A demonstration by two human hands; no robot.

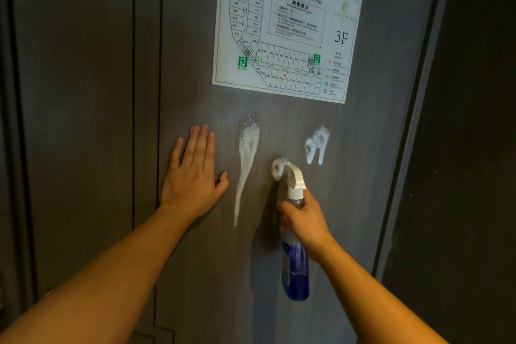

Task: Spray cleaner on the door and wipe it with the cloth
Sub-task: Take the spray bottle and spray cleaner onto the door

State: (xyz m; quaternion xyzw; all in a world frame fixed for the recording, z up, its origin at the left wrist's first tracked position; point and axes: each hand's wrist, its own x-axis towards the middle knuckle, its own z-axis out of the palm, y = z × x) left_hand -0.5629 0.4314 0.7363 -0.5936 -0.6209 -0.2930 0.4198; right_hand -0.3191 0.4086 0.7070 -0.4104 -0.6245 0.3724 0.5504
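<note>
The left hand (192, 176) lies flat against the dark grey door (363, 204), palm on the surface, 4 fingers together pointing up and the thumb spread out to the side. It sits just inside the door's left edge, where a thin vertical seam runs down beside the little finger; beyond that seam is a narrow strip of dark frame. The right hand (303, 220) is wrapped around the neck of the spray bottle (294, 268), fingers closed under its white trigger head (293, 176), whose nozzle points at the door almost touching it.

3 patches of white foam (247, 153) show: a long drip between the 2 hands, a small blob right at the nozzle, and a 2-legged patch up and to the right of the right hand. Above both hands a laminated evacuation plan (287, 25) marked 3F is stuck to the door, its lower edge near the foam.

Bare door surface lies below both hands and to the right of the right hand, up to the door's right edge, where a lighter frame strip slants down.

The bottle's label is too blurred to read. Whether the index finger presses the trigger cannot be told. The plan's top is cut off. The cloth is not in view.
</note>
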